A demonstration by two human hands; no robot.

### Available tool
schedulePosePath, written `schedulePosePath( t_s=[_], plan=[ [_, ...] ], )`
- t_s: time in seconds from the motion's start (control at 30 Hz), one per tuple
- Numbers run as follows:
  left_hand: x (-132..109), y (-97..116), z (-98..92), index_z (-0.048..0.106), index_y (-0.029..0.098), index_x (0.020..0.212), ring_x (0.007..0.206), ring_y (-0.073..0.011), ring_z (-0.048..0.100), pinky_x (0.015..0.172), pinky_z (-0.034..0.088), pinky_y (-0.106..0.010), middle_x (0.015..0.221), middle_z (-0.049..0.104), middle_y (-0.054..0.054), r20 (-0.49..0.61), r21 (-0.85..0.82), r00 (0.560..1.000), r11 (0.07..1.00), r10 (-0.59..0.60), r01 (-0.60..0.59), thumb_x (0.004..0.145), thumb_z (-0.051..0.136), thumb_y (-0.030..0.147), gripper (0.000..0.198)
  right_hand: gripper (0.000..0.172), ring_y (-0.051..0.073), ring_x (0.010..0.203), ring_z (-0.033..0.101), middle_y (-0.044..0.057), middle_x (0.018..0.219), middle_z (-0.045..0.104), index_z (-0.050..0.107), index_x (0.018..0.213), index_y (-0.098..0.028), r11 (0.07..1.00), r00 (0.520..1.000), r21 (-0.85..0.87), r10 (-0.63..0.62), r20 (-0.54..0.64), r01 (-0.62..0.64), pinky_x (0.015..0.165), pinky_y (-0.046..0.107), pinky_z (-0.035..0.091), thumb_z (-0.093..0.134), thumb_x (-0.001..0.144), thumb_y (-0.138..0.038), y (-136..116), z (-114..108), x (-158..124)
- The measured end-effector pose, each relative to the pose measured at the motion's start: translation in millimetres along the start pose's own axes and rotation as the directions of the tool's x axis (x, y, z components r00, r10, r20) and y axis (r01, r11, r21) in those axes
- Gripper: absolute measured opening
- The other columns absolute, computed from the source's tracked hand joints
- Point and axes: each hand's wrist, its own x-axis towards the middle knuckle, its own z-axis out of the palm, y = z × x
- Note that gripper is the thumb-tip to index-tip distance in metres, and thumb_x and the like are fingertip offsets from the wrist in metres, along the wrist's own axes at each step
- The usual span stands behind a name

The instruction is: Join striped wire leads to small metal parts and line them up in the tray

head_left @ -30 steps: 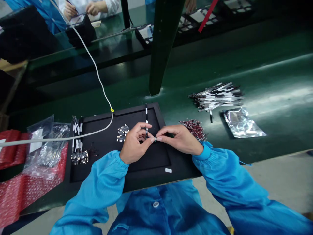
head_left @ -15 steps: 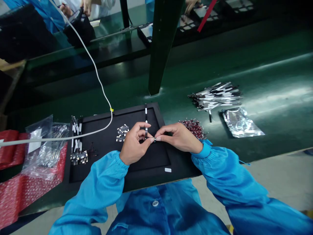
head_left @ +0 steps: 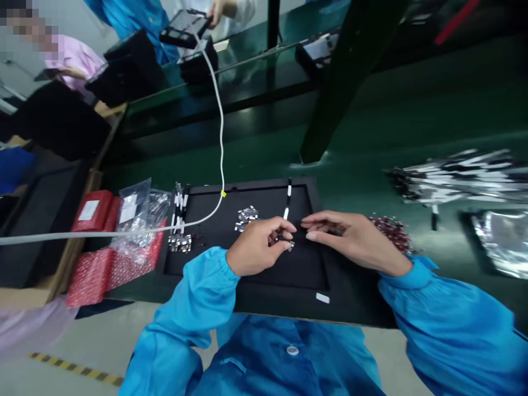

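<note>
Far left, red bubble-wrap bundles and clear plastic bags on the bench; next, on the left side of the black tray, a row of sorted strips with boards at their near ends. Mid-tray, small loose boards, just far-left of the left hand. Left hand: fingers curled, thumb nearly meeting them, looks pinched on a small circuit board that pokes out at the thumb tip. Black-and-white flex strip runs from those fingers toward the far tray edge, long axis near-to-far, far end leaning slightly right; whether it joins the board is hidden by the fingers. Key relation: board and strip both lie left of the right hand, left hand clearly nearer. Right hand: half open, thumb and fingers apart, nothing visible in it, fingertips pointing left at the board but not touching. Right of it, red-and-black wire parts, then heaped strips, nearer silver bag.
</note>
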Motion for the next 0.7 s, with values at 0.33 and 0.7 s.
schedulePosePath(
  t_s=[0.33,0.7],
  plan=[
    [-119.5,-8.7,-86.2,0.069,0.022,0.122,0.075,-0.0108,0.053,0.067,0.052,-0.025,0.113,0.06,-0.008,-0.087,0.114,0.964,0.959,-0.251,0.26,0.085,0.068,0.027,0.037,0.053,0.03,0.095,0.071,0.009,0.106,0.075,0.074,0.103,-0.022,0.993,0.997,-0.092,0.067,-0.036,-0.07,0.08,0.038,0.06,0.067,0.079,-0.069,-4.4,1.4,-1.4],
    [-122.2,-53.3,-124.8,0.068,0.019,0.12,0.081,-0.0177,0.064,0.083,0.058,-0.038,0.11,0.068,-0.008,-0.593,0.276,0.792,0.889,-0.142,0.365,0.078,0.073,0.035,0.045,0.051,0.029,0.096,0.071,0.009,0.108,0.074,0.072,0.107,-0.021,0.998,0.999,-0.067,0.017,-0.036,-0.019,0.084,0.039,0.058,0.069,0.081,-0.064,6.7,4.1,-2.1]
  ],
)
